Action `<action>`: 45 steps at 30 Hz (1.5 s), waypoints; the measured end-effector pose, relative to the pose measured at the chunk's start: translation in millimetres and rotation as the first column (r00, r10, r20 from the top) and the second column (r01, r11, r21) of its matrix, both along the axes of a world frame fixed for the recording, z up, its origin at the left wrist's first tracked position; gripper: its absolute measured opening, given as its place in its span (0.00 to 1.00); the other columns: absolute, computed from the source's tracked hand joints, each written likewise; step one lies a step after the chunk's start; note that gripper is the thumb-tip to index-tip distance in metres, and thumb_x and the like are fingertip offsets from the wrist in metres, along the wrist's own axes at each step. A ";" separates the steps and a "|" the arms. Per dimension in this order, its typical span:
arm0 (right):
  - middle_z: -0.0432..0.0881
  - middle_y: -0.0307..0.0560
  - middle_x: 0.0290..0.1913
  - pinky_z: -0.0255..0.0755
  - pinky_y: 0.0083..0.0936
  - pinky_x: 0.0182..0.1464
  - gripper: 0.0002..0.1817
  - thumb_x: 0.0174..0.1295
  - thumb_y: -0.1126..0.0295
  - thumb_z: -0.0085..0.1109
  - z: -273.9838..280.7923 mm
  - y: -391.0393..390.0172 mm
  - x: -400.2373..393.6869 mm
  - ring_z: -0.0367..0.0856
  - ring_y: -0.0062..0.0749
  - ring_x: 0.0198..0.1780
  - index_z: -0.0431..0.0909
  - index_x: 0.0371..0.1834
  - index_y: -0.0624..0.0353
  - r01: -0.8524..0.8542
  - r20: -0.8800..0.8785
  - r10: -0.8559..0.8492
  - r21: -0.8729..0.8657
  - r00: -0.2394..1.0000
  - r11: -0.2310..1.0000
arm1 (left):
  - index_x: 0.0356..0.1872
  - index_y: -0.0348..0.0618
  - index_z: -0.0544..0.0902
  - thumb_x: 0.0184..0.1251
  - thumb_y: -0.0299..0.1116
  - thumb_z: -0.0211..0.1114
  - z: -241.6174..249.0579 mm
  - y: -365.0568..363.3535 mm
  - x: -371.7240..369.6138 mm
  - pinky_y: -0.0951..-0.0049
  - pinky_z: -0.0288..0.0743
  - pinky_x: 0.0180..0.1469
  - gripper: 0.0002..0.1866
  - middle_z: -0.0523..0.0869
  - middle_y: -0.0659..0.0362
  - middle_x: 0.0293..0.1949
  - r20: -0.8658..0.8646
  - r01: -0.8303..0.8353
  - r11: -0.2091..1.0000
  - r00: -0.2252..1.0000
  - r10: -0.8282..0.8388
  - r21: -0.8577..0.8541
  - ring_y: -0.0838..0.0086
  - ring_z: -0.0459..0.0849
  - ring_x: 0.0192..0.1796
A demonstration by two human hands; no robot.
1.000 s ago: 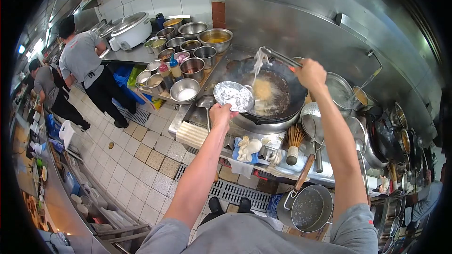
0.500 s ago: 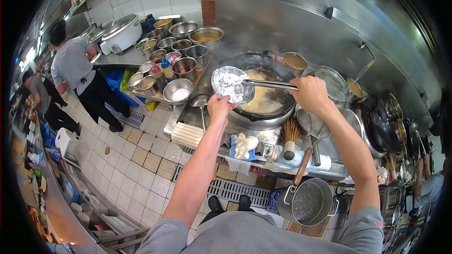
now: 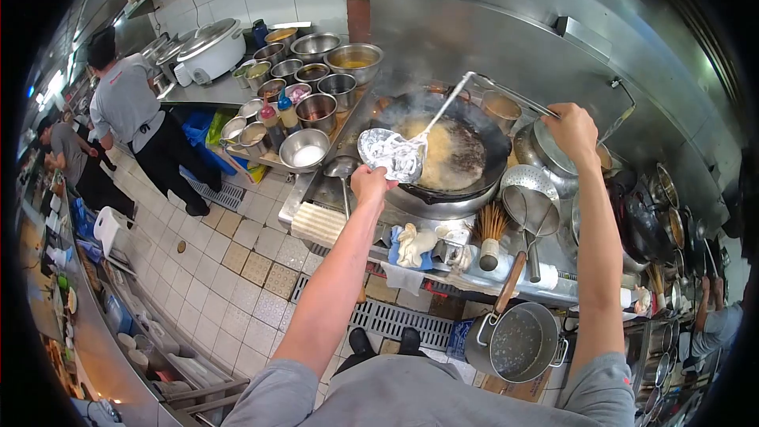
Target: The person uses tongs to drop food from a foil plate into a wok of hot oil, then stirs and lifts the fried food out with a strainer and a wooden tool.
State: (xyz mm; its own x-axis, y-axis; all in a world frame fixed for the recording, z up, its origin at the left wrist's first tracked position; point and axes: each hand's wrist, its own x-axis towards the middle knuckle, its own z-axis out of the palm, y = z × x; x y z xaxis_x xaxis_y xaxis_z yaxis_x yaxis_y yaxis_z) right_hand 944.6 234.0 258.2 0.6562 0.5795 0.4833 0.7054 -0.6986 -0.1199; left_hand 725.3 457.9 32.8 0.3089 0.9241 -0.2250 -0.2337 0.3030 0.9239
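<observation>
My left hand grips the near rim of a shallow metal bowl, which holds a white, batter-like coating and overlaps the wok's left edge. My right hand is closed round long metal tongs, raised above the wok's far right side. From the tongs' tip a long, thin white-coated strip slants down to the bowl; what lies under the coating cannot be made out. Below both hands, a black wok holds foaming, steaming oil.
Metal pots and bowls crowd the counter at left, with squeeze bottles among them. A ladle, a bamboo brush and strainers lie round the stove. A pot of liquid stands low at right. A co-worker stands far left.
My right hand has moved up and right with the tongs, away from the bowl. A white-coated strip now stretches between the tongs and the bowl. My left hand stays nearly still.
</observation>
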 end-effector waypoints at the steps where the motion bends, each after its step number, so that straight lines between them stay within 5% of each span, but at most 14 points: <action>1: 0.83 0.50 0.37 0.72 0.35 0.45 0.15 0.51 0.61 0.60 -4.1 1.4 7.5 0.80 0.47 0.42 0.82 0.42 0.51 -0.008 0.001 0.008 0.002 1.000 1.000 | 0.18 0.34 0.65 0.51 0.18 0.58 -2.8 3.6 -1.2 0.70 0.79 0.18 0.10 0.78 0.46 0.26 0.001 -0.008 1.000 1.000 0.008 0.002 0.62 0.82 0.19; 7: 0.83 0.48 0.41 0.72 0.36 0.47 0.17 0.52 0.57 0.59 -8.7 6.3 39.5 0.80 0.43 0.45 0.82 0.43 0.50 0.086 -0.196 -0.073 0.058 0.978 0.995 | 0.23 0.34 0.68 0.53 0.19 0.58 -9.8 18.9 -10.7 0.71 0.79 0.18 0.07 0.79 0.46 0.29 -0.061 -0.065 0.998 0.996 0.067 0.022 0.63 0.82 0.19; 16: 0.82 0.54 0.41 0.71 0.38 0.48 0.15 0.54 0.58 0.59 -66.9 27.6 39.9 0.79 0.47 0.47 0.82 0.42 0.51 0.212 -0.187 -0.223 -0.079 0.957 0.974 | 0.17 0.36 0.65 0.52 0.18 0.58 12.2 5.8 -6.9 0.69 0.81 0.20 0.11 0.78 0.48 0.27 -0.028 -0.086 0.995 0.996 0.088 0.059 0.62 0.81 0.20; 21: 0.82 0.54 0.37 0.72 0.39 0.46 0.14 0.53 0.60 0.58 -57.3 15.4 -2.9 0.79 0.49 0.44 0.82 0.41 0.51 0.015 -0.171 -0.021 -0.036 0.985 0.999 | 0.18 0.37 0.65 0.52 0.19 0.59 20.2 -4.4 0.6 0.72 0.80 0.20 0.11 0.77 0.50 0.24 -0.020 -0.040 0.997 0.999 0.042 0.068 0.65 0.82 0.21; 23: 0.82 0.54 0.34 0.73 0.39 0.44 0.13 0.51 0.62 0.59 -46.6 6.6 -23.4 0.80 0.49 0.40 0.82 0.40 0.50 -0.202 -0.162 0.182 -0.121 0.970 0.972 | 0.18 0.37 0.65 0.53 0.19 0.59 23.1 -10.6 5.2 0.73 0.79 0.20 0.11 0.77 0.50 0.24 -0.018 -0.031 0.996 0.999 0.033 0.081 0.65 0.82 0.21; 26: 0.82 0.53 0.31 0.73 0.39 0.41 0.12 0.50 0.63 0.60 -40.2 0.3 -55.3 0.80 0.48 0.37 0.83 0.37 0.51 -0.312 -0.173 0.274 -0.255 0.946 0.915 | 0.18 0.37 0.65 0.53 0.19 0.59 31.3 -24.2 11.6 0.73 0.79 0.20 0.11 0.77 0.51 0.23 -0.002 -0.006 0.996 1.000 0.006 0.089 0.64 0.82 0.21; 33: 0.81 0.53 0.27 0.73 0.40 0.36 0.10 0.48 0.63 0.61 -40.0 -0.5 -55.7 0.80 0.48 0.33 0.82 0.31 0.54 -0.313 -0.025 0.315 -0.225 0.949 0.923 | 0.20 0.36 0.65 0.53 0.20 0.60 16.0 -22.1 21.9 0.73 0.78 0.19 0.11 0.77 0.50 0.22 -0.015 -0.046 0.997 0.999 0.047 0.066 0.64 0.83 0.21; 38: 0.82 0.54 0.29 0.74 0.39 0.39 0.10 0.50 0.63 0.60 -49.1 31.0 -27.5 0.81 0.48 0.36 0.82 0.31 0.56 -0.130 -0.021 0.129 -0.039 0.991 0.991 | 0.21 0.30 0.69 0.53 0.20 0.58 10.0 -17.0 17.2 0.74 0.78 0.19 0.07 0.80 0.47 0.28 -0.038 -0.068 0.997 0.997 0.070 0.047 0.65 0.83 0.21; 42: 0.81 0.56 0.35 0.71 0.43 0.42 0.15 0.55 0.57 0.57 -87.0 74.6 -9.7 0.79 0.52 0.41 0.80 0.42 0.51 0.047 -0.139 -0.061 -0.097 0.988 0.994 | 0.20 0.34 0.67 0.53 0.20 0.59 6.2 -19.5 14.5 0.72 0.80 0.21 0.09 0.78 0.49 0.24 0.009 -0.085 0.995 0.996 0.084 0.043 0.63 0.82 0.21; 45: 0.82 0.56 0.35 0.72 0.43 0.42 0.15 0.56 0.57 0.55 -80.8 68.3 -25.1 0.79 0.53 0.40 0.78 0.42 0.53 0.004 -0.139 -0.003 0.004 0.990 1.000 | 0.21 0.33 0.68 0.53 0.19 0.59 10.9 -21.2 8.4 0.72 0.81 0.21 0.08 0.79 0.48 0.26 0.005 -0.053 0.998 0.999 0.053 0.038 0.63 0.82 0.22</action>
